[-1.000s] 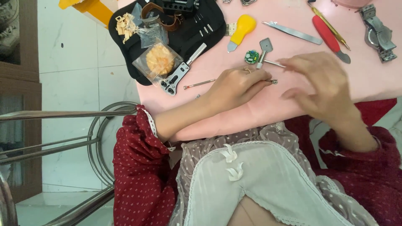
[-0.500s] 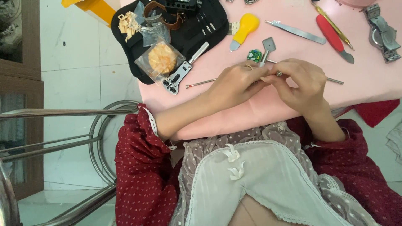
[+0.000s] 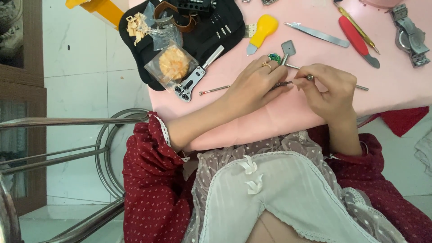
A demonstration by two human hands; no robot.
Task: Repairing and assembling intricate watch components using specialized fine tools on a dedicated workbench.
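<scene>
Head view
A: What are the hands doing?
B: The left hand (image 3: 254, 85) and right hand (image 3: 326, 87) are meeting on the pink table (image 3: 396, 90). Their fingers are pinching a thin metal tool (image 3: 360, 87) lying between them, near the yellow-handled tool (image 3: 262, 27)

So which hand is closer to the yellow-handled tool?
Left. The left hand lies just below the yellow-handled tool; the right hand sits farther off, down to its right.

Pink tablecloth (image 3: 396, 85), red dotted sleeves (image 3: 148, 180)
</scene>
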